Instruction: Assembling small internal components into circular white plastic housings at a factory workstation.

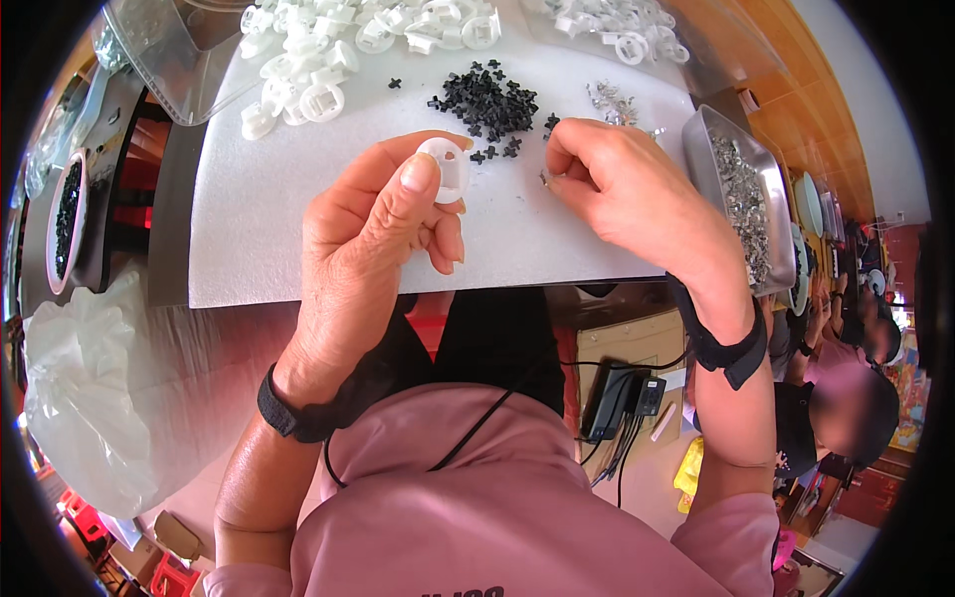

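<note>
My left hand [348, 229] pinches a round white plastic part [454, 171] between thumb and fingers, its flat face with a cut-out turned up. To the right, my right hand [637, 194] is closed, thumb against fingertips, on a tiny metal piece [544, 180]. A pile of small black cross-shaped pieces [487, 102] lies on the white foam sheet [249, 219] beyond my hands. Small shiny metal pieces [612, 102] are scattered behind my right hand. At the far left of the sheet, many more white plastic parts [316, 88] are heaped.
A metal tray [699, 149] of small metal pieces stands at the right. More white parts [633, 46] lie at the far right. Left are a clear plastic bin [164, 75], a bowl of black pieces [66, 219] and a plastic bag [85, 388]. Another person [846, 408] sits right.
</note>
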`<control>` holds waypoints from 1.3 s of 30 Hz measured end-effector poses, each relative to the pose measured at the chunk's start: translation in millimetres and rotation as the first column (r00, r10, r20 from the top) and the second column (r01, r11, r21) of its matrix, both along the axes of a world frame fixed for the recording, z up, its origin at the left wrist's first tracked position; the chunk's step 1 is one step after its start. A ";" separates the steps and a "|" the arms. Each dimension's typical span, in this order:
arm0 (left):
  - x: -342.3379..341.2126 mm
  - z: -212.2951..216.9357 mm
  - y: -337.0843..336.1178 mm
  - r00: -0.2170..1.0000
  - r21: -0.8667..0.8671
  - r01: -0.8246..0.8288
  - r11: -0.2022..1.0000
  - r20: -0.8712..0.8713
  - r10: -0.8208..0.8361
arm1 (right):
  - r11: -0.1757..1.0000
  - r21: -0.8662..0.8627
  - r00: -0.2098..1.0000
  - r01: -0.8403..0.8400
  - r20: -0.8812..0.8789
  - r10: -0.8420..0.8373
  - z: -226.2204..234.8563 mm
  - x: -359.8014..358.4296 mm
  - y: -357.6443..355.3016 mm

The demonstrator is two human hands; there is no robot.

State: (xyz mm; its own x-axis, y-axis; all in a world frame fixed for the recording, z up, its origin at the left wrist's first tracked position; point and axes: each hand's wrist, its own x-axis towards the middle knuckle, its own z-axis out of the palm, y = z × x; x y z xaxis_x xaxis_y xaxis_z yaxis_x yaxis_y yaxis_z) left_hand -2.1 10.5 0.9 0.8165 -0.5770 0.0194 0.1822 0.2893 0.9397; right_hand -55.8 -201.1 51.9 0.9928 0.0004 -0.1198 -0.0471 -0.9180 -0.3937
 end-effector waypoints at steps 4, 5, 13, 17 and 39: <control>0.1 -1.3 -0.4 1.000 -0.002 0.000 1.000 0.010 0.000 | 0.997 -0.047 0.982 -0.064 0.175 0.071 -11.3 -6.4 0.2; 0.0 -1.0 -0.5 1.000 -0.002 0.001 1.000 0.010 -0.001 | 0.994 -0.073 0.967 -0.085 0.236 0.100 -12.9 -8.7 0.6; -0.9 -0.5 0.9 1.000 0.011 -0.011 1.000 0.025 0.010 | 0.997 -0.069 0.973 0.033 0.229 -0.017 -14.0 -16.3 7.8; -1.3 1.5 0.8 1.000 0.022 -0.008 1.000 0.023 0.007 | 0.995 -0.023 0.972 0.095 0.218 -0.088 -15.4 -16.8 9.7; 0.5 3.2 4.1 0.999 0.086 0.022 0.996 -0.026 -0.019 | 0.772 0.630 0.991 -0.081 0.134 -0.006 1.0 1.1 50.8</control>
